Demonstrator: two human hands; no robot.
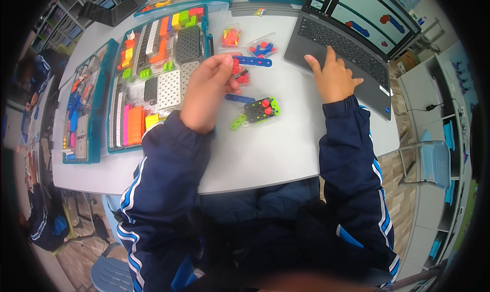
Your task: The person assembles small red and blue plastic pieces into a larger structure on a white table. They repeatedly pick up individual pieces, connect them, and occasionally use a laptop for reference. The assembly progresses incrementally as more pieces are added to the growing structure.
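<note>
My left hand (210, 85) is closed on a blue building-kit beam (258, 62) that has a red piece at its near end. The fingers partly hide that red piece. Below it on the table lies a small assembly (260, 110) of black, green and red parts, with another blue beam (239, 98) at its left side. My right hand (333, 77) rests over the touchpad area of a dark laptop (311, 47), fingers spread and holding nothing. On the laptop's screen (375, 19) are pictures of blue beams with red parts.
Left of my left hand sits a teal-edged sorting case (111, 118) of colourful building pieces, with a second case (96, 134) beyond it. Small clear boxes of red-yellow pieces (231, 37) and blue pieces (262, 49) stand farther back. Another person's sleeve (38, 215) shows at far left.
</note>
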